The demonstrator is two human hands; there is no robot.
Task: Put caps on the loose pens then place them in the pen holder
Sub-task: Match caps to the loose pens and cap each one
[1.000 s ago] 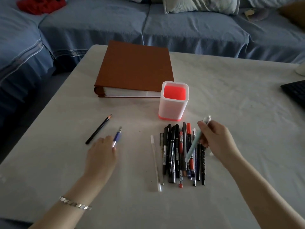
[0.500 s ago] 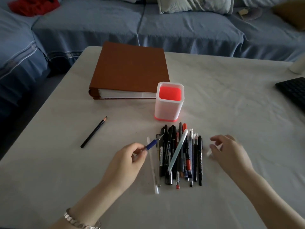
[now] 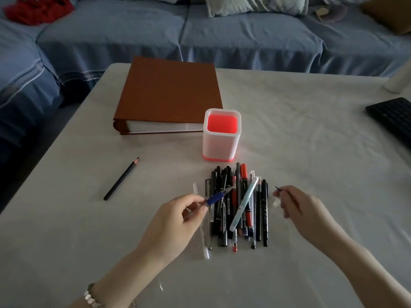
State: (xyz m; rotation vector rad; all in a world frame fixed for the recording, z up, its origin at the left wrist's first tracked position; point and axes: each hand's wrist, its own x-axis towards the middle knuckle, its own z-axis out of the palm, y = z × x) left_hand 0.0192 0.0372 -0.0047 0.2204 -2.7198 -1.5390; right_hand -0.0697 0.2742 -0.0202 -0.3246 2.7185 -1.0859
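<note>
A home living room: blue-covered sofa (image 3: 200, 30) with cushions (image 3: 255, 5) behind a low table (image 3: 311, 130).

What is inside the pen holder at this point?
Only the red interior of the pen holder shows; no pen stands in it. The rim hides its near inner wall, so something small there could go unseen.

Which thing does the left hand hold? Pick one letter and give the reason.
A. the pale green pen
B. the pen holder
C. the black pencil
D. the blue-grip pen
D: the left hand grips the blue-grip pen, tip bare, over the pile; the black pencil lies apart on the table, the pale green pen lies on the pile, the pen holder stands untouched, and the right hand pinches a small cap.
</note>
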